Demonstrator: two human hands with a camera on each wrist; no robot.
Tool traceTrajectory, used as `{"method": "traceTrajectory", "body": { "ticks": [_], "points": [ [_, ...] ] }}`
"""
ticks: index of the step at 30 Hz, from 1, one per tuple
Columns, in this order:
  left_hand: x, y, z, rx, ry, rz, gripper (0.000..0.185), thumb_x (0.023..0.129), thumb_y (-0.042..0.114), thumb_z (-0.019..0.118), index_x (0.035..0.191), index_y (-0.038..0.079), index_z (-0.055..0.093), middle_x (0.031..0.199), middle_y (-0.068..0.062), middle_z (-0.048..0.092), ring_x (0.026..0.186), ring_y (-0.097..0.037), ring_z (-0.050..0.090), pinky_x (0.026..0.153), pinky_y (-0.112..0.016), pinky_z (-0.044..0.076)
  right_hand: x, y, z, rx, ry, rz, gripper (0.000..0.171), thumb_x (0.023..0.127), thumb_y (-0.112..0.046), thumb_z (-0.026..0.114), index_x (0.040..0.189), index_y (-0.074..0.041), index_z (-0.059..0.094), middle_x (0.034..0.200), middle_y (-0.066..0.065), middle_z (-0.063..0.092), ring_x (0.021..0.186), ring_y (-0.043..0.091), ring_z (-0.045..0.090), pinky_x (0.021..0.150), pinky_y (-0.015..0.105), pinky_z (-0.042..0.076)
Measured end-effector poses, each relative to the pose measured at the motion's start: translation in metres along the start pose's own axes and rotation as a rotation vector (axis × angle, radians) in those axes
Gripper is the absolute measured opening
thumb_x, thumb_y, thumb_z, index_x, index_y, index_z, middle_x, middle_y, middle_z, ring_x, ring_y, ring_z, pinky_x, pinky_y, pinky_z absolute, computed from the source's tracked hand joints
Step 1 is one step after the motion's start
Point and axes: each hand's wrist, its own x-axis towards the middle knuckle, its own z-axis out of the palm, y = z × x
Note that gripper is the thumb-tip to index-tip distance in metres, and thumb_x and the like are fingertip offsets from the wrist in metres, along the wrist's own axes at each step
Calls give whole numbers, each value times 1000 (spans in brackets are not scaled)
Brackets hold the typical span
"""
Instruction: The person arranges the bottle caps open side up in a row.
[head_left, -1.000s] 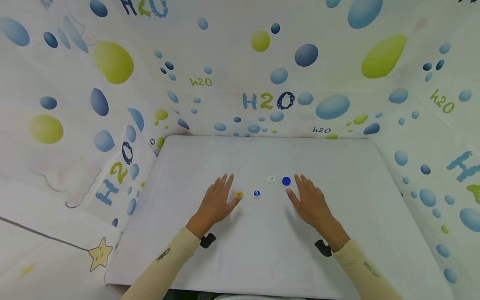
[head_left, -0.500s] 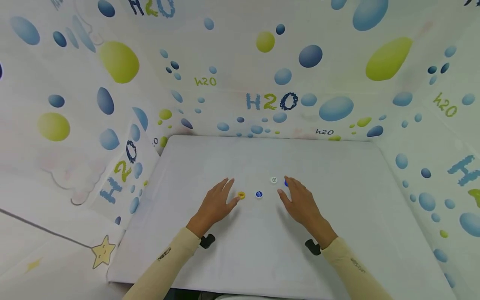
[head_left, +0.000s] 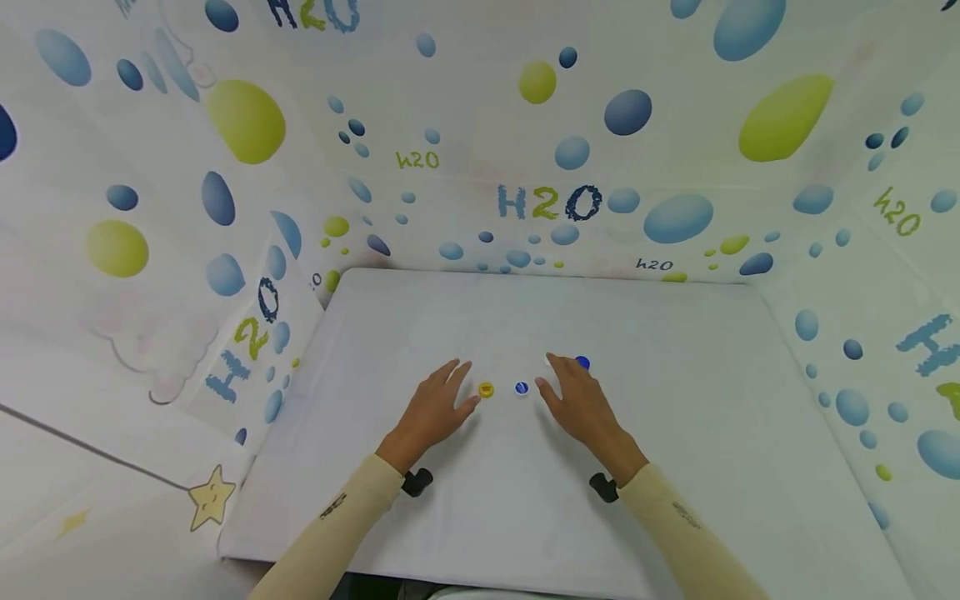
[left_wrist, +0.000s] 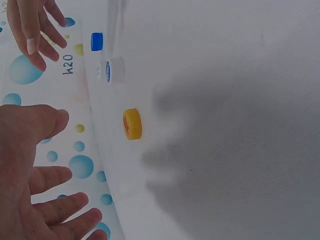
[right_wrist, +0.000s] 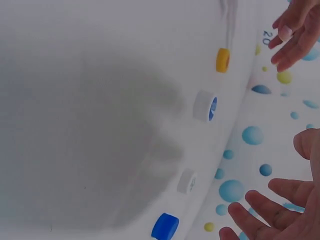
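Observation:
Several plastic bottle caps stand on a white-covered table. The yellow cap is just right of my left hand, which hovers with its fingers spread and nothing in it. A white cap with a blue-printed top lies between the two hands, close to the right thumb. My right hand is also raised, fingers extended and holding nothing. In the head view its fingertips mostly cover the plain white cap, which the right wrist view shows fully. The blue cap peeks out just beyond the right fingers.
The white table ends at a back wall printed with blue and green spots and H2O lettering. Similar printed sheets flank it left and right. Both hands cast shadows on the tabletop.
My right hand has moved left, from beside the blue cap to over the plain white cap. The left hand stays nearly in place. The head view has shifted slightly; the caps look unmoved.

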Motion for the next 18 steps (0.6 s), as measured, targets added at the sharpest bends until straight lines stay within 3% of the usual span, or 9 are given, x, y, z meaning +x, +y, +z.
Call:
{"method": "traceTrajectory", "body": {
  "ticks": [12, 18],
  "points": [
    [1, -4, 6, -3, 14, -25, 68, 105, 41, 65, 161, 10, 43, 165, -17, 42, 151, -37, 42, 120, -57, 38, 16, -16, 17, -41, -18, 5, 58, 110, -40, 55, 158, -8, 47, 155, 17, 53, 145, 37, 51, 117, 53, 43],
    [4, -6, 10, -9, 13, -4, 66, 104, 40, 66, 159, 8, 45, 163, -18, 44, 149, -37, 44, 119, -57, 39, 18, -18, 27, -38, -19, 12, 57, 109, -39, 57, 156, -9, 48, 154, 15, 54, 144, 36, 51, 116, 53, 44]
  ]
}}
